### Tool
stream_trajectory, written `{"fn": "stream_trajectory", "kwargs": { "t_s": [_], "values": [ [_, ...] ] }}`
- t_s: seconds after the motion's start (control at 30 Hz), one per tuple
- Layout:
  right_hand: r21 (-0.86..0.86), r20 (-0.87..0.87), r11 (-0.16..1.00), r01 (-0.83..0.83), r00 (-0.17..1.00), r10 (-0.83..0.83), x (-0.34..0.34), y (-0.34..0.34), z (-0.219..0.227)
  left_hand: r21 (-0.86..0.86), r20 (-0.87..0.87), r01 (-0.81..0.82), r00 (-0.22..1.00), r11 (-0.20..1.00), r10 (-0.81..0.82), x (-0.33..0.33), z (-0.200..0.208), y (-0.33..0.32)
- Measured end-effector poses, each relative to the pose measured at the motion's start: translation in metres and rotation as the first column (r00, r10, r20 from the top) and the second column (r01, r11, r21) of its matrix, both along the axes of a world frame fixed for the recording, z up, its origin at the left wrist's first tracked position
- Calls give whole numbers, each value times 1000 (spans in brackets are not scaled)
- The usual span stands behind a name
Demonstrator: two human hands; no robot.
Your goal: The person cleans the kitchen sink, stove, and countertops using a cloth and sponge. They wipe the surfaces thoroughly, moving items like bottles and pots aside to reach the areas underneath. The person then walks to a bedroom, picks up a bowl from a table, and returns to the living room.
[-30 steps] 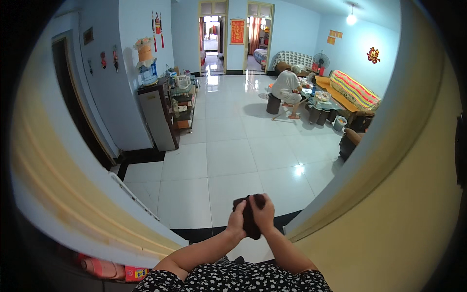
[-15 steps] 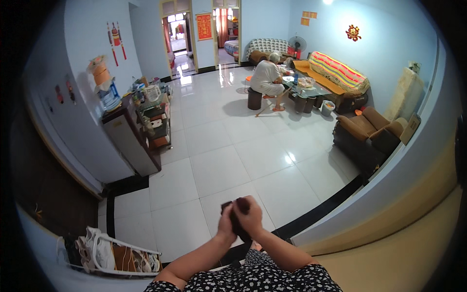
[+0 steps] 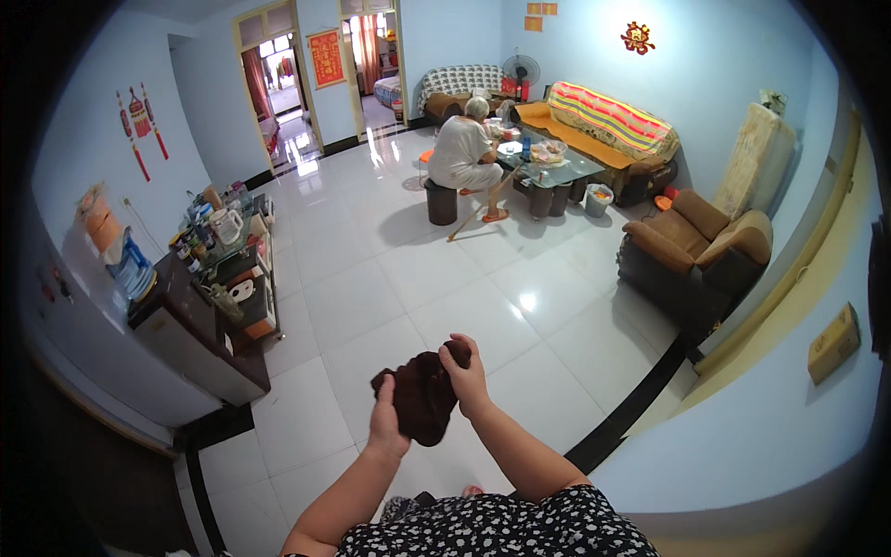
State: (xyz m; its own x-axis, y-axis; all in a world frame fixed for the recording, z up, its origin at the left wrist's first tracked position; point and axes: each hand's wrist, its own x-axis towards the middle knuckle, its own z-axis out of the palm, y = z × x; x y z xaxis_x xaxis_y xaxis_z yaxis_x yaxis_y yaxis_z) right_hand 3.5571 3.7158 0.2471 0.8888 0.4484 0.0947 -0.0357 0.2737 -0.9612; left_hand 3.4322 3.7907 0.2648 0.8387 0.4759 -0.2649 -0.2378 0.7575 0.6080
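Between my two hands hangs a dark maroon cloth (image 3: 427,399), crumpled and partly spread out, held above the tiled floor. My left hand (image 3: 387,425) grips its left edge, the thumb lying up along the fabric. At the upper right, my right hand (image 3: 467,379) has its fingers wrapped round a bunched corner. The underside of the cloth and some of my fingertips are hidden.
White floor tiles (image 3: 353,288) stretch ahead. A cabinet (image 3: 200,339) stands left, beside a cluttered shelf (image 3: 246,251). Further off, a seated person (image 3: 461,153) is at a glass table (image 3: 566,167). A brown armchair (image 3: 691,246) stands right, near a wall-mounted box (image 3: 833,343).
My hands have moved apart and the bunched cloth has spread open between them. The view has shifted, bringing the room's things leftward and the shoe rack mostly out of sight.
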Motion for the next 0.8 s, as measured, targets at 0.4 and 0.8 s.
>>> {"fn": "stream_trajectory", "kwargs": {
  "t_s": [0.4, 0.8],
  "values": [
    [-151, -338, 963, -223, 927, 162, 123, 202, -57, -34, -66, 87, 994, 996, -89, 126, -14, 244],
    [-415, 497, 896, 159, 864, 77, 187, 458, 8, -256, -78, -74, 995, 964, 56, 257, -43, 456]
  ]
}}
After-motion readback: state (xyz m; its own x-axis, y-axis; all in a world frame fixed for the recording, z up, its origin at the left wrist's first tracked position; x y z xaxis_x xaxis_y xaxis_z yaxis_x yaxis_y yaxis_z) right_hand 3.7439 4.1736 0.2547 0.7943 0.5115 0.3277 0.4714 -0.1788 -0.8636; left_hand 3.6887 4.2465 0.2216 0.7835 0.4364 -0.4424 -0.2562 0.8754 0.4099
